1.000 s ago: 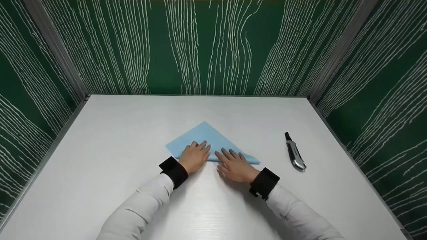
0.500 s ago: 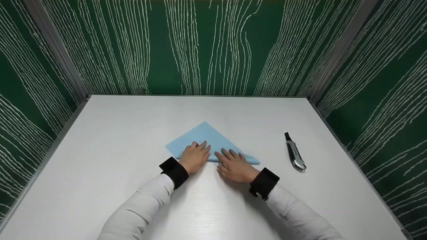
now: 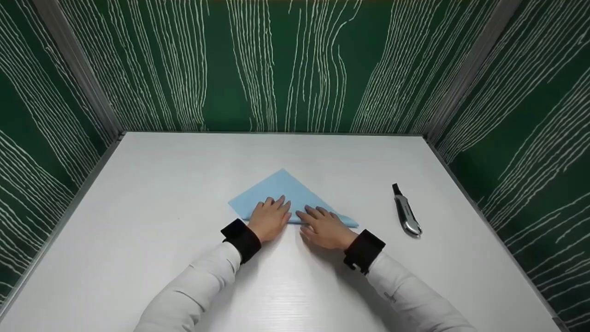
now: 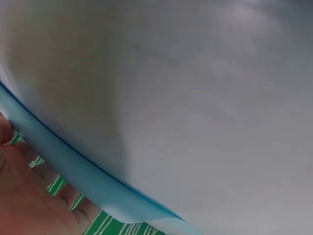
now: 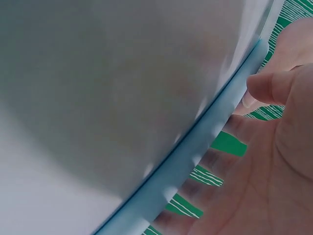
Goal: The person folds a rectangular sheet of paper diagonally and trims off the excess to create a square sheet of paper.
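Note:
A sheet of light blue paper [image 3: 279,184] lies on the white table, folded into a roughly triangular shape with its peak at the far side. Along its near folded edge rests my left hand [image 3: 271,219], fingers spread forward over the paper. Just to the right, my right hand [image 3: 328,228] lies flat with its fingertips on the same edge. In the left wrist view the fold of the paper [image 4: 83,171] crosses in front of the left palm [image 4: 29,191]. From the right wrist, the rounded fold [image 5: 195,142] shows beside the thumb and fingers, which do not curl round it.
A grey and black utility knife [image 3: 408,213] lies on the table [image 3: 138,221] to the right of the paper. Green panels [image 3: 221,92] with white wavy lines stand behind and at both sides, framed by metal posts.

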Motion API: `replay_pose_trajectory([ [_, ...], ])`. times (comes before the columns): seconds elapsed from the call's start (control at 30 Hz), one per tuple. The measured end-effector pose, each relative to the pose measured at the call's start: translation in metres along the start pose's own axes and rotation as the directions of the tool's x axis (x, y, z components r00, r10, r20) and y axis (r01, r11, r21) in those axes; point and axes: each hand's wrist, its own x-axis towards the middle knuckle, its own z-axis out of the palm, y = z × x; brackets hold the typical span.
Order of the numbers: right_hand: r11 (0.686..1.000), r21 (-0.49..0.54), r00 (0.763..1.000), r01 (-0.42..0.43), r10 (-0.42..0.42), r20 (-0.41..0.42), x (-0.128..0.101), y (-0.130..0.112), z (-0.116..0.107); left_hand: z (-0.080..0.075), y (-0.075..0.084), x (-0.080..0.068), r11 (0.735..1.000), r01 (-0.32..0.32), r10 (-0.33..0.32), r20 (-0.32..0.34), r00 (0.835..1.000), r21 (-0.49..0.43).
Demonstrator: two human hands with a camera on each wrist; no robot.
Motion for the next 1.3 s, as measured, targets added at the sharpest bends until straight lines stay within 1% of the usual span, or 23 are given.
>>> replay_pose_trajectory([
  [0.1,1.0,-0.004,1.0,0.0,0.0,0.0,0.0,-0.001,-0.001,0.001,0.003,-0.001,0.999,-0.009,0.009,0.004,1.0,0.038],
  [0.3,1.0,-0.006,1.0,-0.004,0.004,0.004,0.001,-0.001,-0.004,0.002,0.012,-0.007,0.99,-0.053,0.049,0.028,0.998,0.133],
  [0.43,1.0,-0.021,1.0,-0.002,0.002,0.006,0.002,-0.001,-0.005,0.002,0.019,-0.012,0.984,-0.052,0.044,0.049,0.998,0.168],
  [0.57,1.0,-0.019,1.0,-0.003,0.003,0.008,0.003,0.0,-0.005,0.001,0.024,-0.017,0.985,-0.048,0.033,0.091,0.995,0.167],
  [0.7,1.0,-0.003,1.0,0.002,-0.002,0.001,0.004,0.001,-0.006,-0.002,0.027,-0.022,0.99,-0.052,0.032,0.148,0.989,0.132],
  [0.8,1.0,0.01,1.0,0.018,-0.018,-0.011,0.003,0.002,-0.006,-0.006,0.028,-0.027,0.995,-0.061,0.047,0.176,0.983,0.079],
  [0.9,1.0,0.013,0.999,0.028,-0.028,-0.015,0.003,0.002,-0.005,-0.008,0.026,-0.03,0.996,-0.082,0.076,0.192,0.978,0.025],
  [1.07,0.999,0.012,0.999,0.033,-0.033,-0.012,0.003,0.002,-0.005,-0.007,0.02,-0.03,0.994,-0.107,0.111,0.235,0.966,-0.029],
  [1.2,0.999,0.014,0.999,0.038,-0.037,-0.01,0.003,0.002,-0.005,-0.009,0.019,-0.03,0.993,-0.1,0.115,0.269,0.956,-0.067],
  [1.3,0.999,0.014,0.999,0.049,-0.049,-0.007,0.003,0.002,-0.005,-0.01,0.019,-0.03,0.993,-0.092,0.112,0.288,0.951,-0.079],
])
